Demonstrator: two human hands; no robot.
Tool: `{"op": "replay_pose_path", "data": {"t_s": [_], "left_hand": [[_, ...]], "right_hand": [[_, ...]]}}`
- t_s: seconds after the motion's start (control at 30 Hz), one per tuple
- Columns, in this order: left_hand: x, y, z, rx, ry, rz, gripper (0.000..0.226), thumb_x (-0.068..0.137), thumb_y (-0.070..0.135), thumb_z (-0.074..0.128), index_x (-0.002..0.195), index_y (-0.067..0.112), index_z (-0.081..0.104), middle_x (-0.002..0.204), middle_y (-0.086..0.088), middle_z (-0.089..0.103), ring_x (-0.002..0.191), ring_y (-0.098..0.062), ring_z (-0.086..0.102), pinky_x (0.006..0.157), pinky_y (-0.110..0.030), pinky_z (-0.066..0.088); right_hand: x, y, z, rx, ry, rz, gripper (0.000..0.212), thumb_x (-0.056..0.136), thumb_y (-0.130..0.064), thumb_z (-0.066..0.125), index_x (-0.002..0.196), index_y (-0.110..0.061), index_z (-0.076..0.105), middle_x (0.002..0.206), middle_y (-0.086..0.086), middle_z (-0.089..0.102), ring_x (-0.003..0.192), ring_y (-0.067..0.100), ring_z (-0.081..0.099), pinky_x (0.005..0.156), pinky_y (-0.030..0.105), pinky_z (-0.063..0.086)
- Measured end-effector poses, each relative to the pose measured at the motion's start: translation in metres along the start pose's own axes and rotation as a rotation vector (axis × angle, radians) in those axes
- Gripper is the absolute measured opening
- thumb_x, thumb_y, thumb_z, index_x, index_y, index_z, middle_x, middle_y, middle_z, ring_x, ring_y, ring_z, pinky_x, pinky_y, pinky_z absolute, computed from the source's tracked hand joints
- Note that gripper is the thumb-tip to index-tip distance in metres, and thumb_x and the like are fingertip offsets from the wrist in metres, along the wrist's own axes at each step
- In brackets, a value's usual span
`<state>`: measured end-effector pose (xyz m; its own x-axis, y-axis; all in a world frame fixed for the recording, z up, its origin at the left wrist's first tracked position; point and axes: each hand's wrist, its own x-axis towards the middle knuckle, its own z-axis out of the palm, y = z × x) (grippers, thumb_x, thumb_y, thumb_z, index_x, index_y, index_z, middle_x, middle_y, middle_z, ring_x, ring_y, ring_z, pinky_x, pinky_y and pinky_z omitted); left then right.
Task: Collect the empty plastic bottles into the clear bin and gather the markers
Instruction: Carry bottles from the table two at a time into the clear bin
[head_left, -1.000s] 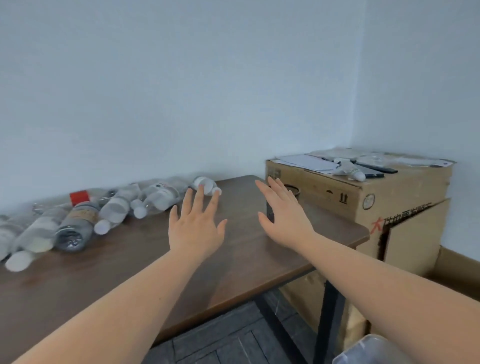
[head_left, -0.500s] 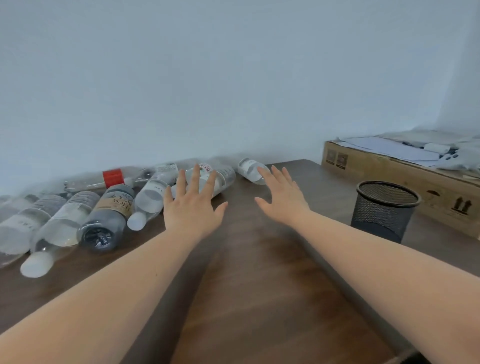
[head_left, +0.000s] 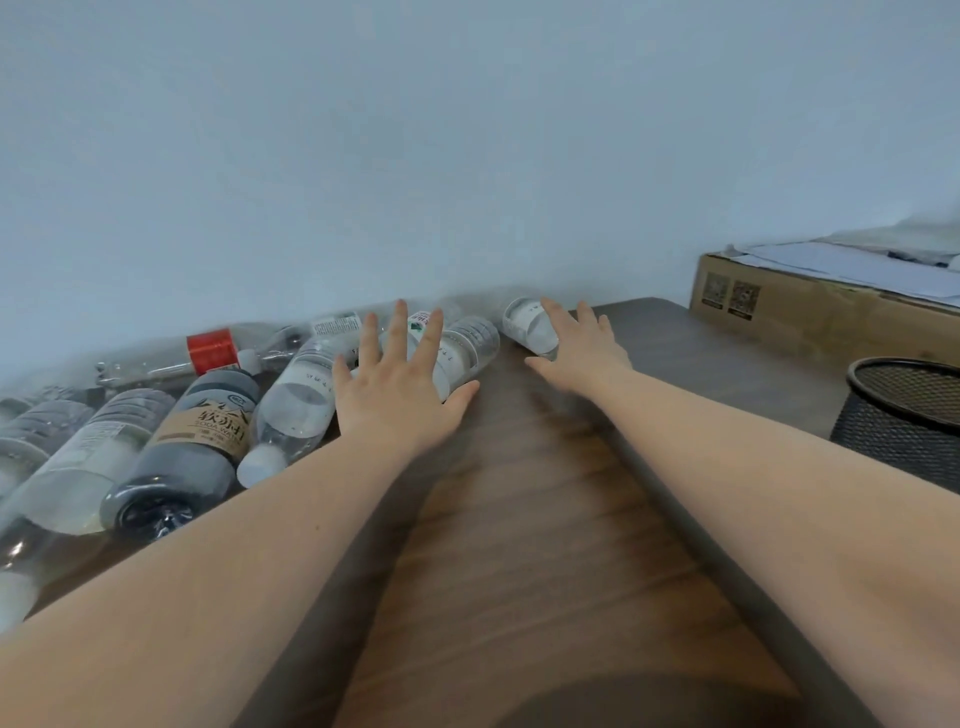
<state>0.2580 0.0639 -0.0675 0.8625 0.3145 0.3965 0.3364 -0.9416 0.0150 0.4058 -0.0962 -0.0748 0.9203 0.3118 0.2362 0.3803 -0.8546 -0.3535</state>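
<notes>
While both hands reach over the table (head_left: 519, 545), we are at the first step: getting hold of bottles. Nothing is grasped yet. Our left hand (head_left: 397, 400) is spread flat, fingers wide apart, hovering over or just touching a clear bottle (head_left: 467, 345) that lies on its side. Our right hand (head_left: 582, 353) is also open, fingers loosely spread, right beside a short bottle (head_left: 524, 325) at the far end of the row; contact we cannot tell.

More bottles lie on their sides along the wall (head_left: 467, 156) to the left: a dark soda bottle (head_left: 192, 441), a white-capped one (head_left: 291, 410), a red-label one (head_left: 210, 351) behind, and more running off the left edge. Clear bin not in view. Markers not in view either. A mesh cup (head_left: 898, 415) stands at the right, a carton (head_left: 810, 306) beyond it.

Next move, we judge: curl fingers round one bottle each and lift. Empty bottles are light and round, so they may roll or crush under a hard squeeze.

Room: the wall blocks the far side, so bottles cannot be pushed back. Bare table in front of the row gives space to pull them toward us. Mesh cup sits well apart from the right hand.
</notes>
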Motion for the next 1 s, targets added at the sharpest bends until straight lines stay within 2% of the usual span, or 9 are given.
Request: {"op": "replay_pose_path", "data": {"t_s": [0.1,0.17,0.23,0.5,0.67,0.73,0.87,1.0], "left_hand": [[0.006,0.002,0.0,-0.01,0.017,0.021,0.083,0.083,0.076,0.029,0.149,0.041,-0.008,0.16,0.005,-0.015,0.147,-0.024,-0.011,0.116,-0.052,0.011],[0.01,0.002,-0.002,-0.021,0.026,0.028,0.083,0.084,0.076,0.03,0.149,0.041,-0.008,0.16,0.005,-0.015,0.147,-0.023,-0.011,0.116,-0.052,0.01],[0.014,0.002,-0.004,-0.034,0.025,0.023,0.083,0.083,0.076,0.03,0.149,0.042,-0.009,0.16,0.005,-0.015,0.147,-0.022,-0.012,0.117,-0.052,0.009],[0.017,-0.001,0.004,-0.011,-0.011,0.037,0.088,0.079,0.081,0.032,0.148,0.043,-0.009,0.16,0.005,-0.016,0.147,-0.022,-0.011,0.115,-0.052,0.014],[0.012,-0.004,0.01,0.004,-0.032,0.05,0.089,0.08,0.078,0.037,0.149,0.042,-0.008,0.16,0.004,-0.012,0.147,-0.022,0.0,0.108,-0.048,0.03],[0.011,-0.006,0.013,0.026,-0.04,0.06,0.086,0.084,0.071,0.042,0.15,0.039,-0.004,0.16,0.0,-0.003,0.145,-0.024,0.01,0.102,-0.046,0.036],[0.006,-0.007,0.016,0.091,-0.008,0.088,0.075,0.091,0.044,0.05,0.152,0.029,0.008,0.147,-0.007,0.03,0.133,-0.027,0.028,0.092,-0.041,0.041],[0.002,-0.001,0.008,0.044,0.057,0.058,0.074,0.092,0.041,0.049,0.152,0.025,0.009,0.141,-0.009,0.035,0.123,-0.031,0.037,0.09,-0.043,0.044]], "right_hand": [[0.009,0.005,0.006,-0.015,-0.024,-0.001,0.077,0.091,-0.043,0.057,0.15,-0.035,0.009,0.154,0.012,0.02,0.138,0.039,0.027,0.105,0.05,0.036],[0.012,0.007,0.01,0.016,-0.007,0.011,0.07,0.094,-0.033,0.054,0.15,-0.033,0.012,0.14,0.015,0.034,0.122,0.039,0.046,0.092,0.045,0.042],[0.009,0.009,0.013,0.045,0.039,0.022,0.068,0.096,-0.027,0.05,0.151,-0.032,0.011,0.131,0.016,0.039,0.111,0.038,0.051,0.084,0.041,0.044],[-0.006,0.01,0.002,0.212,0.381,-0.046,0.066,0.096,-0.016,0.048,0.152,-0.026,0.014,0.139,0.017,0.033,0.107,0.038,0.05,0.089,0.044,0.045],[-0.007,0.002,-0.012,0.313,0.482,-0.056,0.067,0.095,-0.013,0.048,0.151,-0.029,0.016,0.14,0.015,0.033,0.111,0.035,0.049,0.091,0.046,0.045],[-0.009,-0.002,-0.018,0.332,0.516,-0.07,0.068,0.094,-0.011,0.048,0.151,-0.03,0.015,0.142,0.015,0.032,0.11,0.034,0.051,0.093,0.044,0.045],[-0.018,-0.008,-0.033,0.333,0.538,-0.104,0.069,0.095,-0.012,0.05,0.151,-0.03,0.015,0.143,0.015,0.031,0.111,0.033,0.052,0.093,0.043,0.045],[-0.027,-0.01,-0.054,0.33,0.558,-0.138,0.069,0.094,-0.012,0.052,0.151,-0.027,0.016,0.141,0.018,0.034,0.111,0.033,0.05,0.093,0.044,0.045]]}}
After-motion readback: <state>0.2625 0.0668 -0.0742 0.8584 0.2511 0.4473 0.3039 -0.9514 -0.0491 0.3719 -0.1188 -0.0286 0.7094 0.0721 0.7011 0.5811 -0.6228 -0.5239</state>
